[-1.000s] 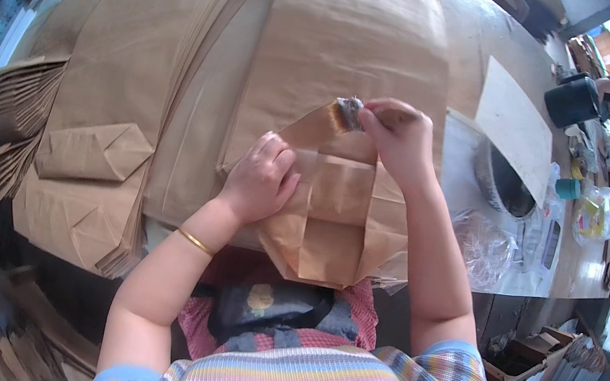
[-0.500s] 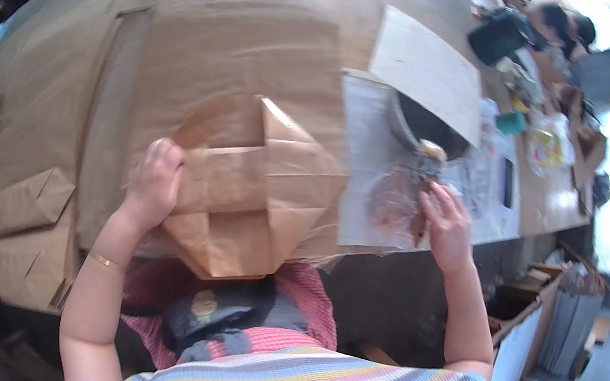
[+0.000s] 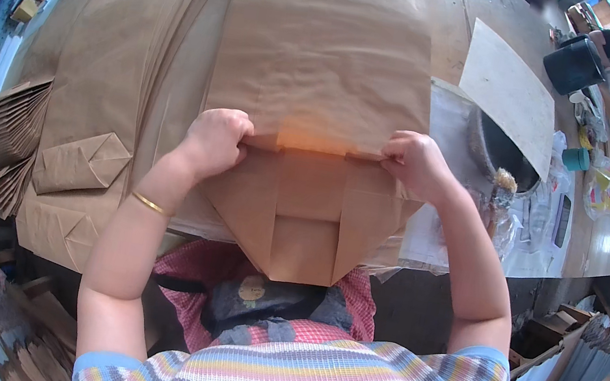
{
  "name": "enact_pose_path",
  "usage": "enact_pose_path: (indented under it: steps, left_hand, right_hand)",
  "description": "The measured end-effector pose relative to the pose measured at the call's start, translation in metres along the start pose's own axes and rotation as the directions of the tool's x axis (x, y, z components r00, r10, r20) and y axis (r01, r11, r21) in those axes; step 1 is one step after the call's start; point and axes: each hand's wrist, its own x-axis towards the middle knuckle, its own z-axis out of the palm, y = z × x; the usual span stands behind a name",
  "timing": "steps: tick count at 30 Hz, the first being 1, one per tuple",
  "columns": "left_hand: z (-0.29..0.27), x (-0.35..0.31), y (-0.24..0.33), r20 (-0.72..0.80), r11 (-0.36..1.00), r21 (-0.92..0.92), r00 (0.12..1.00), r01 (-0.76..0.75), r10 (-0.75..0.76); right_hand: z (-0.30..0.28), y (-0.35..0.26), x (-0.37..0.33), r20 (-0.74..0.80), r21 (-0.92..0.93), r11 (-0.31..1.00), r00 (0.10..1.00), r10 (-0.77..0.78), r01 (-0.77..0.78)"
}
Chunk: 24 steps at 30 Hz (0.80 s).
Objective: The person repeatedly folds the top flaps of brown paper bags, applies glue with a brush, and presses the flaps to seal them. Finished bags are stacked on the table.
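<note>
2 hands work 1 brown paper bag (image 3: pixel 305 190), laid flat on the table (image 3: pixel 467 25) with its folded bottom toward us and overhanging the near edge.

Item 1: left hand (image 3: pixel 213 140), fingers curled and pinching the left end of the bag's cross fold. A thin gold bangle (image 3: pixel 150 203) sits on that wrist.

Item 2: right hand (image 3: pixel 414 164), fingers likewise clenched on the right end of the same fold. Both hands sit level, equally near the work, the fold running straight between them, left to right.

Item 3: the bag's long axis runs away from us, up the table; its folded bottom flaps (image 3: pixel 307 227) lie just below the fingers, the long body just above them.

Item 4: to the left, touching the big sheets, a stack of finished bags (image 3: pixel 10 136) and 1 folded bag (image 3: pixel 82 163); little open room there.

Item 5: to the right, near the right hand, a dark bowl (image 3: pixel 499 145) with a brush (image 3: pixel 506 181), half covered by a pale card sheet (image 3: pixel 508 91). Farther right, clutter we cannot tell apart.

Item 6: open room lies chiefly ahead, along the bag's body.
</note>
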Motion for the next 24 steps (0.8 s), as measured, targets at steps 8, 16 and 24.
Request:
enact_pose_path:
  steps: [8, 16, 24]
  left_hand:
    - [0.030, -0.044, 0.024, -0.143, 0.919, 0.387, 0.979, -0.083, 0.148]
    - [0.012, -0.070, 0.051, 0.086, 0.962, 0.119, 0.968, -0.244, 0.235]
    - [0.014, -0.070, 0.046, 0.165, 0.944, -0.299, 0.967, -0.136, 0.192]
  right_hand:
    - [0.038, -0.024, -0.054, -0.075, -0.608, 0.781, 0.969, -0.237, 0.144]
    - [0.040, -0.052, -0.083, 0.071, -0.444, 0.892, 0.995, -0.064, 0.089]
    - [0.083, -0.055, -0.124, -0.307, -0.156, 0.988, 0.951, -0.042, -0.007]
